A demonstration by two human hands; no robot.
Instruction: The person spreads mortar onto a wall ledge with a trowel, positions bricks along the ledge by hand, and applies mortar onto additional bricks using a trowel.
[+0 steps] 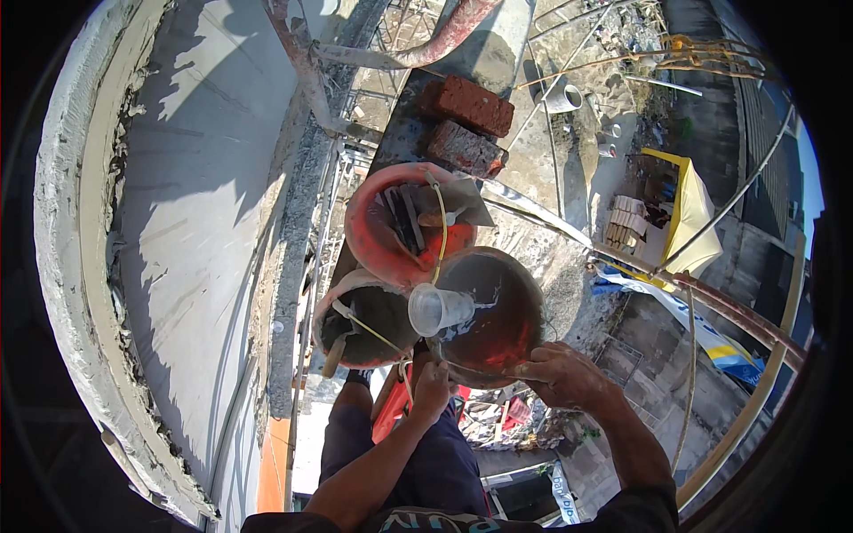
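A round dark bucket with water in it is held between my hands. My left hand is closed at its near left rim, and my right hand grips its near right rim. A translucent plastic cup lies tilted at the bucket's left side, with its narrower end over the water. Just beyond stands a red bucket holding dark bars and a flat trowel blade. To the left is a mortar-stained bucket with a wooden-handled tool in it.
Two red bricks rest on the plank beyond the buckets. A plastered wall runs along the left. Scaffold poles cross on the right. Far below are the ground and a yellow tarp. A stained pipe crosses the top.
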